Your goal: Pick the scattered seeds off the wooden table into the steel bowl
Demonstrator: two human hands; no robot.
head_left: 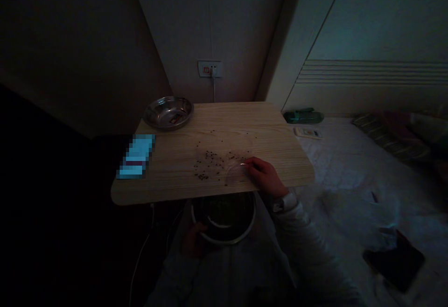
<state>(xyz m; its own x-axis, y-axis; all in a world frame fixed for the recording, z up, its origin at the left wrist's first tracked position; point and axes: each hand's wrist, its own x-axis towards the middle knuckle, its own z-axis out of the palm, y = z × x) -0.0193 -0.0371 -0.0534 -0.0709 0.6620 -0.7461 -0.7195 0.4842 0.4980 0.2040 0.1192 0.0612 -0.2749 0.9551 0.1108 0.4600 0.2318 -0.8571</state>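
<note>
Small dark seeds or bits (210,160) lie scattered over the middle of a light wooden table (168,183). My right hand (265,176) rests on the table's near edge beside them, fingers curled and pinched at a thin clear plastic piece (234,169). Below the table's front edge my left hand (192,241) grips the rim of a round white-rimmed bowl (224,237) with dark contents, held close to my lap. The room is very dim.
An empty metal bowl (168,112) stands at the table's far left corner. A blurred bright phone screen (136,156) lies at the left edge. A wall socket (209,68) with a cable is behind. A bed (350,167) with small items lies to the right.
</note>
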